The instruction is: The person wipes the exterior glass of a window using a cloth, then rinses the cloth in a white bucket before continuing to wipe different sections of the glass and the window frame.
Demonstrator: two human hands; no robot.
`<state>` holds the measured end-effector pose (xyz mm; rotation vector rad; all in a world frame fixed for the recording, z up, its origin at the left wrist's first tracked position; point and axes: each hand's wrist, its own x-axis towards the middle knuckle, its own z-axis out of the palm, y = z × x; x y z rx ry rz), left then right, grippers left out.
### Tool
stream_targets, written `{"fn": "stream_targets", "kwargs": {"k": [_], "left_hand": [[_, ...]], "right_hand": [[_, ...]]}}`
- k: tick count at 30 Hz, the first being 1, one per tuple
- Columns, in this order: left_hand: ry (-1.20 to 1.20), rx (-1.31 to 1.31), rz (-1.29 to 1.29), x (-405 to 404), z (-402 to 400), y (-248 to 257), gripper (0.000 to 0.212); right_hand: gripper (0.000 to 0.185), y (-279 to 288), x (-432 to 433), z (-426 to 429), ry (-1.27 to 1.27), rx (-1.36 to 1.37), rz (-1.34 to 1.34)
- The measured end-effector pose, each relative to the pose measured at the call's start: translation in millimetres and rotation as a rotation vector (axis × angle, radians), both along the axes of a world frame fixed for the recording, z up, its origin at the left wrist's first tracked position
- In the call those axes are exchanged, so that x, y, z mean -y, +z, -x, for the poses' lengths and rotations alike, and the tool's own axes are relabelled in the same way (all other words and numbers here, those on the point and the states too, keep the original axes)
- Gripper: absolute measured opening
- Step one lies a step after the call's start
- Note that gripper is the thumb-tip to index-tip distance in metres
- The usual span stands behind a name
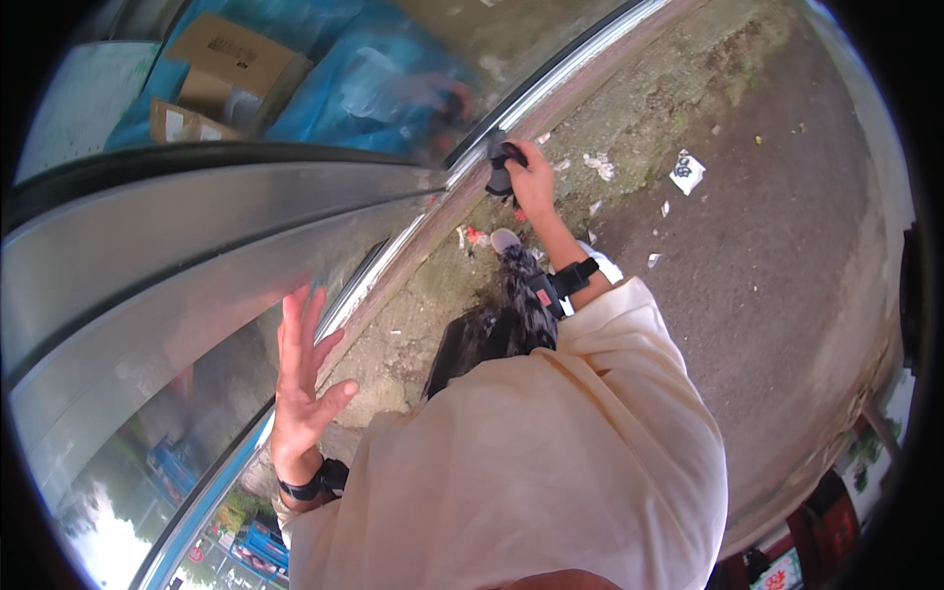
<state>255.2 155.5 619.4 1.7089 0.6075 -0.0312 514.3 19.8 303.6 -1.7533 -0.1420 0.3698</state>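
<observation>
A bundle of dark grey and black fabric (pixel 498 166) is gripped in my right hand (pixel 532 175), against or close to the silver metal sill (pixel 509 118). What kind of fabric article it is, I cannot tell. Lower down on the left, my left hand (pixel 301 383) is raised with its fingers apart and nothing in it. Its fingertips are at the grey metal door frame (pixel 221 221); whether they touch it is unclear. Each forearm wears a black strap, and a dark box-shaped device (pixel 547 289) sits on the right one.
Behind the glass lie opened cardboard boxes (pixel 232 63) and blue plastic bags (pixel 369 81). Paper scraps litter the rough concrete ground, including a white piece with dark marks (pixel 687 172). My shoe (pixel 505 240) stands near the sill. A blue vehicle (pixel 259 549) shows at lower left.
</observation>
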Motion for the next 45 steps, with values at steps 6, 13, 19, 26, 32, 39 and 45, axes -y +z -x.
{"fn": "stream_targets", "kwargs": {"k": [6, 13, 19, 26, 32, 39, 45], "left_hand": [[-0.025, 0.006, 0.012, -4.4, 5.8, -2.6, 0.104], [-0.001, -0.051, -0.019, -3.1, 4.5, -5.2, 0.109], [-0.005, -0.042, -0.012, -2.1, 3.1, -4.3, 0.108], [-0.03, 0.046, -0.036, -4.0, 7.2, -12.2, 0.105], [-0.106, 0.133, 0.015, -2.4, 36.9, -35.9, 0.093], [-0.223, 0.018, 0.137, 21.1, 112.0, -88.9, 0.088], [-0.192, 0.022, 0.146, 43.0, 105.9, -148.3, 0.083]], "right_hand": [[0.031, -8.7, 46.6, -141.5, -0.532, 0.062, -0.311], [0.035, -18.0, 42.7, -279.4, -0.468, 0.15, 0.188], [0.03, 3.1, -2.2, -122.5, -0.355, 0.066, 0.294], [0.039, -0.1, -53.4, 63.4, -0.17, 0.254, 0.371], [0.043, -2.0, -25.0, 128.7, 0.137, 0.224, 0.482], [0.04, 33.4, 66.8, 156.8, -0.067, -0.947, -0.604], [0.046, 106.8, 82.5, 212.2, 0.009, -0.899, -0.807]]}}
